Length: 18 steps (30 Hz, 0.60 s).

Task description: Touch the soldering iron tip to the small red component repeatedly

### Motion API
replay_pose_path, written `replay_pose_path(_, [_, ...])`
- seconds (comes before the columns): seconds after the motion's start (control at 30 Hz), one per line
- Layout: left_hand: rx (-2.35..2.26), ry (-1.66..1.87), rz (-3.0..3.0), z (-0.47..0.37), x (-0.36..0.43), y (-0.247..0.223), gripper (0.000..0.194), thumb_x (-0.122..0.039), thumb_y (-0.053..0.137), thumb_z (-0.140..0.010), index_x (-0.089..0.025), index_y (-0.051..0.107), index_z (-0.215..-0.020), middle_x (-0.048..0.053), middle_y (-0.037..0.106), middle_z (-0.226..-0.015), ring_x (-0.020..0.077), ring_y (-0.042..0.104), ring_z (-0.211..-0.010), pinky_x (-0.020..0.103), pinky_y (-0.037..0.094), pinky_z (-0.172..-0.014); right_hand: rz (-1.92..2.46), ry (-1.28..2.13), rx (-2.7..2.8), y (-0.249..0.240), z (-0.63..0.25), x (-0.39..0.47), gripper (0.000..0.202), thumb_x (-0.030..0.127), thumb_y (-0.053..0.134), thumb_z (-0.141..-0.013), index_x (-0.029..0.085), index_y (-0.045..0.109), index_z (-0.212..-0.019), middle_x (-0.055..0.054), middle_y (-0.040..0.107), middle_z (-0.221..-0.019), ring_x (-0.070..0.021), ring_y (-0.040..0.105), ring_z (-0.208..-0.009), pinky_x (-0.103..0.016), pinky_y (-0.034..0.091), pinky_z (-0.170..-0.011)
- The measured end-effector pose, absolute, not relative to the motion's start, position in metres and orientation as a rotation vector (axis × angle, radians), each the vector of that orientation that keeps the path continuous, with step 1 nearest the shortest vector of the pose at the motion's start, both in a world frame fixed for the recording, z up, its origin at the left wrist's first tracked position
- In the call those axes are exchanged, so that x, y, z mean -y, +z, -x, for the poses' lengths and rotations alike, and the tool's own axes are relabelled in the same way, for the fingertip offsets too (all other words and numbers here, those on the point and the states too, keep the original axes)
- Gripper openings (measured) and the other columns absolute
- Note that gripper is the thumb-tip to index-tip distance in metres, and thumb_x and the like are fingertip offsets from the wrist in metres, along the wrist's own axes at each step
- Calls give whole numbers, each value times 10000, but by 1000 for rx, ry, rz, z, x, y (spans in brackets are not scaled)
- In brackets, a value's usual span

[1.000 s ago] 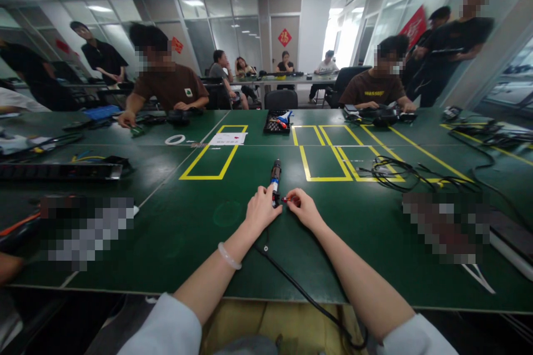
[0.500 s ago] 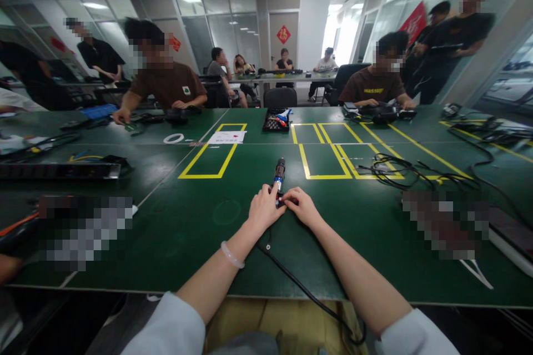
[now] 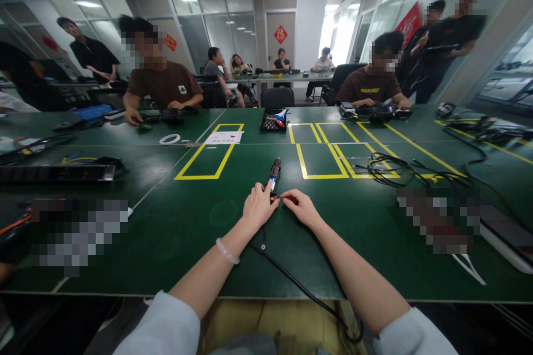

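My left hand (image 3: 259,209) is wrapped round the near end of a slim dark cylindrical tool (image 3: 275,173) with a blue and silver band; its far tip points away from me. Small red and black parts show by the thumb, partly hidden. Just to the right, my right hand (image 3: 303,208) has thumb and fingers drawn into a pinch, with a small gap to the tool. A tiny reddish bit shows at its fingertips, too small to name. From beneath my left wrist a black cable (image 3: 297,283) runs over the table's near edge.
Yellow tape rectangles (image 3: 325,176) mark the green table (image 3: 175,244). A black tray (image 3: 272,120) of tools lies ahead, a tape roll (image 3: 170,138) to the left and tangled black cables (image 3: 385,166) to the right. A power strip (image 3: 58,172) lies left. Several people sit or stand beyond.
My right hand has come slightly away from the tool, leaving a gap between the hands. My left hand still holds the tool. The view has shifted slightly.
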State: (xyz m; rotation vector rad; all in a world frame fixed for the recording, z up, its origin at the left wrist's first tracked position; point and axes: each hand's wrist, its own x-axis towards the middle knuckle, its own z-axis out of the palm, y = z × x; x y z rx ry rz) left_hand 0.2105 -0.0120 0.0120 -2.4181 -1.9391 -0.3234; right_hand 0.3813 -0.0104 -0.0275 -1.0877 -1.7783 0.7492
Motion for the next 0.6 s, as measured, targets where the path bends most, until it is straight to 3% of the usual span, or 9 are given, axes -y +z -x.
replay_pose_path(0.27, [2100, -221, 2273, -143, -3, 22, 616, -516, 407, -871, -258, 296, -1419, 129, 451, -1136, 261, 520, -963, 340, 444, -750, 1129, 728, 1803, -24, -384, 12, 147, 235, 540, -838, 191, 666, -899, -25, 621, -839, -146, 567, -745, -277, 443, -714])
replay_pose_path(0.6, [2521, -168, 1872, -30, -13, 32, 592, -524, 377, -852, -242, 364, -1372, 192, 433, -1262, 371, 496, -1082, 439, 437, -813, 1127, 712, 1825, -25, -387, 12, 139, 228, 535, -847, 194, 663, -891, -24, 610, -841, -144, 567, -760, -278, 443, -717])
